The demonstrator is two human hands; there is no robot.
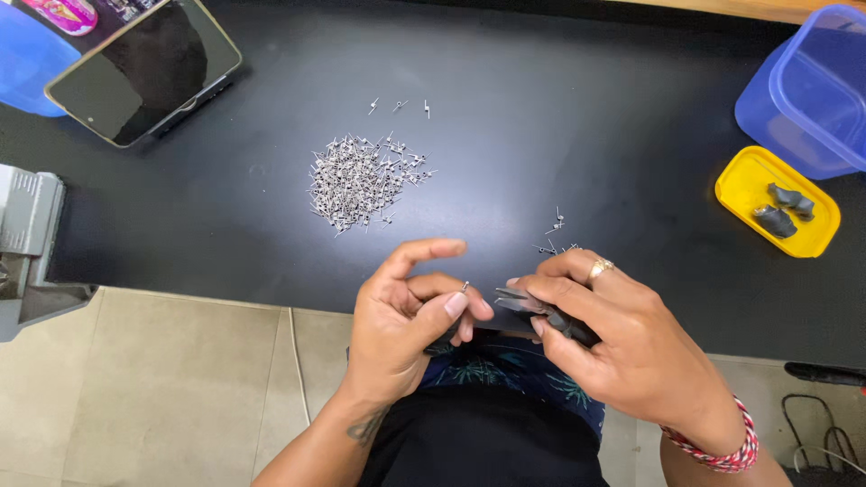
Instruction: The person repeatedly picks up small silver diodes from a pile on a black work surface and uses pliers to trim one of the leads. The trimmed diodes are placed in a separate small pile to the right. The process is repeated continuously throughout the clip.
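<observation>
Two hands work just off the near edge of the black table (559,108), over my lap. My left hand (401,320) pinches a tiny silver pin (465,286) between thumb and middle finger, index finger lifted; the pin is thin, bright and short, its long axis standing nearly upright with one end poking up past the thumb tip. My right hand (622,347) is closed around dark small pliers (532,307), whose long axis runs roughly left to right, the pointed tips aiming left toward the pin and stopping just beside it. Behind the hands lies a heap of pins (361,185) mid-table, with a few trimmed pins (557,236) near my right knuckles. Open black table surface stretches between the heap and a yellow tray (735,185) on the right.
</observation>
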